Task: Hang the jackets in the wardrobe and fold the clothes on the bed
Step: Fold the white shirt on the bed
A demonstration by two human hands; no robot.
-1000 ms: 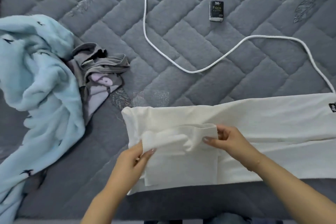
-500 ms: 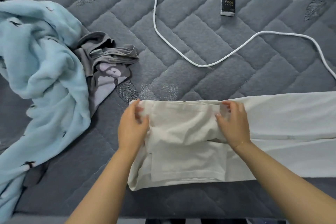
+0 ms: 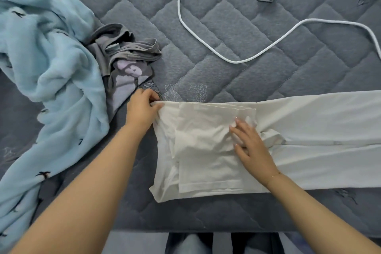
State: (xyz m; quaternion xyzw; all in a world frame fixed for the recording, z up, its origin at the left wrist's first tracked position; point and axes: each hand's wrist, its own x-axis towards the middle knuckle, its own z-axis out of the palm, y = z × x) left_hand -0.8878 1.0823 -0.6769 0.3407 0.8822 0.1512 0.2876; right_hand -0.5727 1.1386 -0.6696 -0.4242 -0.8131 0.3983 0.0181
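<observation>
White cloth [image 3: 309, 130] lies across the near part of the grey bed [image 3: 226, 37], its left end folded over. The left hand [image 3: 142, 109] pinches the far left corner, while the right hand [image 3: 250, 144] presses flat, fingers spread, on the folded part.

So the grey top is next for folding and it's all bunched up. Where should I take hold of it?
Probably at the ribbed band of the grey top, which lies uppermost on the side away from you. Come from the right, over bare mattress, since the blue fleece overlaps its left side. Pinch with the fingers and lift to shake it out.
</observation>
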